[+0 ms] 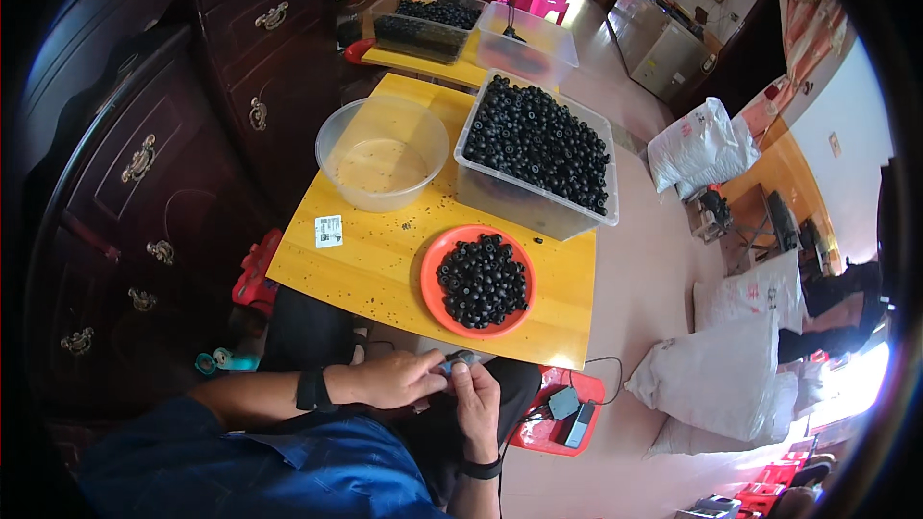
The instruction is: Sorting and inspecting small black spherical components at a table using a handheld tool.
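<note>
Beside a yellow table (370,274), left hand (396,378) and right hand (477,402) pinch a greyish piece (464,358), probably light, best gripped edgewise.

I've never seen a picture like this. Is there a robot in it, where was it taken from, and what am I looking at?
No robot here: just a person's bare left hand and right hand. The single picture comes from a wide fisheye camera on their head, looking down, so straight edges bend.

On the yellow table are a red plate of small black pieces, a clear round bowl, a clear bin heaped with similar pieces, and a white label.

The hands meet before the table's near edge, at a small greyish thing, too small to identify.
</note>
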Available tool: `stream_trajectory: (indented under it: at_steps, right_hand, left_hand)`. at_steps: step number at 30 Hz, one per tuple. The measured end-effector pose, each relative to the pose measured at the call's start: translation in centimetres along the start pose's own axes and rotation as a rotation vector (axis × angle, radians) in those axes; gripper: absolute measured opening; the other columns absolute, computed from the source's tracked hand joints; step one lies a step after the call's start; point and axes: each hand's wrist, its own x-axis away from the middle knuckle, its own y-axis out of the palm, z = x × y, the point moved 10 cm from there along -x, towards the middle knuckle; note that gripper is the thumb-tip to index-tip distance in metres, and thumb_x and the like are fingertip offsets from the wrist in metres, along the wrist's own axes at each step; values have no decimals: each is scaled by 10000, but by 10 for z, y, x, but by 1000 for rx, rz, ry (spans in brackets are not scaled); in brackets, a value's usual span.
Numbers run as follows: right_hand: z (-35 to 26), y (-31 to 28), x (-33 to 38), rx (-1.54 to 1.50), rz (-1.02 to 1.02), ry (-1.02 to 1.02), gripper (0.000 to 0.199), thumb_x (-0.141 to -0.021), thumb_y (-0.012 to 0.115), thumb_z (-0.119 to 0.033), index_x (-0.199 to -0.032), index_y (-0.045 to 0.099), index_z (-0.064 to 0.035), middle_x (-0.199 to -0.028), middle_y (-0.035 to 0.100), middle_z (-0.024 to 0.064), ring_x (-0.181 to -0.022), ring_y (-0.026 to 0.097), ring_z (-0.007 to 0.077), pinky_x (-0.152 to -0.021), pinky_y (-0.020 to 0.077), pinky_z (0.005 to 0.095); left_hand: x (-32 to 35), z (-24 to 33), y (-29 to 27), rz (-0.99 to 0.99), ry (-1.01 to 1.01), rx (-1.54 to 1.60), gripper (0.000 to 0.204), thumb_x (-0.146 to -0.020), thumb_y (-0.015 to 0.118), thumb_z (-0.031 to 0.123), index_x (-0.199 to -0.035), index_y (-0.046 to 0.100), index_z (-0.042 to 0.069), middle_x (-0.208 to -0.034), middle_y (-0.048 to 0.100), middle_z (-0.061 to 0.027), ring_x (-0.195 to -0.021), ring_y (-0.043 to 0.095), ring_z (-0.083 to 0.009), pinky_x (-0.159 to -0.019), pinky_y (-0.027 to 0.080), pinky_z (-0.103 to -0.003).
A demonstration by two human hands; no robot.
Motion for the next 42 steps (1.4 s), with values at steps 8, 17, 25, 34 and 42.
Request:
stream_trajectory:
  at_steps: [8,17,25,34,42]
  right_hand:
    - [-89,-13,-61,695,293,-440,147,-864,711,-142,-917,654,-17,-765,634,93,-648,615,182,-632,499,312]
    - [-81,-7,-91,1139,229,-415,193,-775,750,-215,-912,679,-98,-882,642,110,-795,650,322,-687,526,413]
    - [-85,-1,-91,1210,235,-479,162,-810,720,-266,-887,697,-125,-878,648,101,-793,656,320,-684,532,416]
    - [-49,-22,-92,-27,94,-107,228,-1006,548,-286,-981,665,-92,-800,671,46,-614,588,145,-559,471,261]
    - [-40,34,-50,-604,-143,-18,264,-1012,546,-286,-1080,621,-41,-807,626,31,-621,538,95,-569,444,216]
  left_hand:
    - [26,-56,-53,238,-236,385,177,-1006,500,184,-961,578,32,-806,610,-26,-676,600,-96,-597,498,-252]
    - [38,-69,-64,292,-317,424,200,-1005,527,221,-951,577,36,-779,585,-12,-614,532,-70,-567,468,-234]
    - [30,-67,-68,320,-268,452,202,-1006,532,211,-866,508,67,-713,526,8,-577,489,-55,-510,408,-220]
    - [21,-37,-77,400,-148,306,175,-983,555,191,-997,577,18,-700,587,-40,-590,564,-87,-528,446,-275]
    - [9,58,-85,455,237,9,213,-935,600,182,-1091,587,38,-818,695,-146,-775,691,-332,-682,522,-400]
